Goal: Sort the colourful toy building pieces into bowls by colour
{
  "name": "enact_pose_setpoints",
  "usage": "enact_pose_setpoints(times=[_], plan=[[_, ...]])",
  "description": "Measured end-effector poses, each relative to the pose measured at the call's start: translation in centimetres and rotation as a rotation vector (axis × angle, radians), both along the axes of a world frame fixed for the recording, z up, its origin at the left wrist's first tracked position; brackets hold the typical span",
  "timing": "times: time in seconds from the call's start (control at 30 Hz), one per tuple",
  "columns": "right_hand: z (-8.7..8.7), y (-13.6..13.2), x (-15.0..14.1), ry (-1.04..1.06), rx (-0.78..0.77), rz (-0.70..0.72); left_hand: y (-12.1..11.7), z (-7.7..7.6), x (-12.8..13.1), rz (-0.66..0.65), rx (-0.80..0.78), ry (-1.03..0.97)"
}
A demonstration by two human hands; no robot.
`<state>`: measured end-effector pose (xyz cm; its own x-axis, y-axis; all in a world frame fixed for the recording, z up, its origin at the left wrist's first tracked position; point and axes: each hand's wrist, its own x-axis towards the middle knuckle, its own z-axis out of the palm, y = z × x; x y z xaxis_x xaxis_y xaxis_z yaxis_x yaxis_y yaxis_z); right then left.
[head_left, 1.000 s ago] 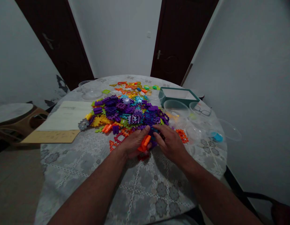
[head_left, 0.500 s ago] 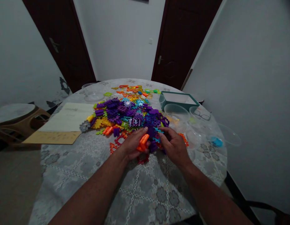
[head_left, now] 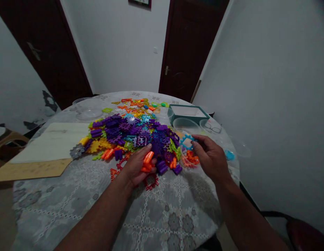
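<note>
Surface [head_left: 99,205]: one, under a patterned pale cloth, its bare near part filling the lower centre of the frame.

Red toothed ring [head_left: 153,186]: one, lying just below your left hand [head_left: 138,166].

Your left hand: centre of the frame, palm turned up, fingers curled around orange plastic [head_left: 147,161]; whether one piece or several, you cannot tell.

Your right hand: right of centre, pinching a blue toothed ring [head_left: 183,141] between thumb and fingers, raised near the pile's right edge.

Purple tubular piece [head_left: 162,167]: lying just right of your left hand.

Orange toothed pieces [head_left: 192,157]: beside and below your right hand's fingers.

Mixed pile [head_left: 117,130]: mostly purple toothed pieces, some yellow, green and blue, just beyond your left hand.

Pale sheet [head_left: 57,137]: left of frame.

Blue disc [head_left: 229,155]: right of frame.

Green box [head_left: 174,118]: open, beyond clear tubs [head_left: 186,121].

Smaller scatter [head_left: 137,104]: orange and yellow, far side.

Dark doors [head_left: 188,45]: two, upper left and upper centre-right.
</note>
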<state>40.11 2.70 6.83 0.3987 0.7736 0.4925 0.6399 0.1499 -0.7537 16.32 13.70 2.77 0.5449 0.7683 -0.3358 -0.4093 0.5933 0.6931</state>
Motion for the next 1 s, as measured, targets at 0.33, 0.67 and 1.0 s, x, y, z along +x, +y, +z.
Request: enact_pose_setpoints(times=[0.33,0.67,1.0], plan=[[0.9,-1.3,16.3,-0.334,0.010,-0.590,-0.4,0.8,0.0,-0.018,0.096,0.032],[-2.5,-3.3,20.9,-0.495,-0.227,-0.725,-0.4,0.3,-0.1,-0.137,0.178,0.070],[0.4,-2.8,2.9,-0.469,0.110,0.050,-0.7,-0.3,-0.1,-0.258,0.248,0.086]])
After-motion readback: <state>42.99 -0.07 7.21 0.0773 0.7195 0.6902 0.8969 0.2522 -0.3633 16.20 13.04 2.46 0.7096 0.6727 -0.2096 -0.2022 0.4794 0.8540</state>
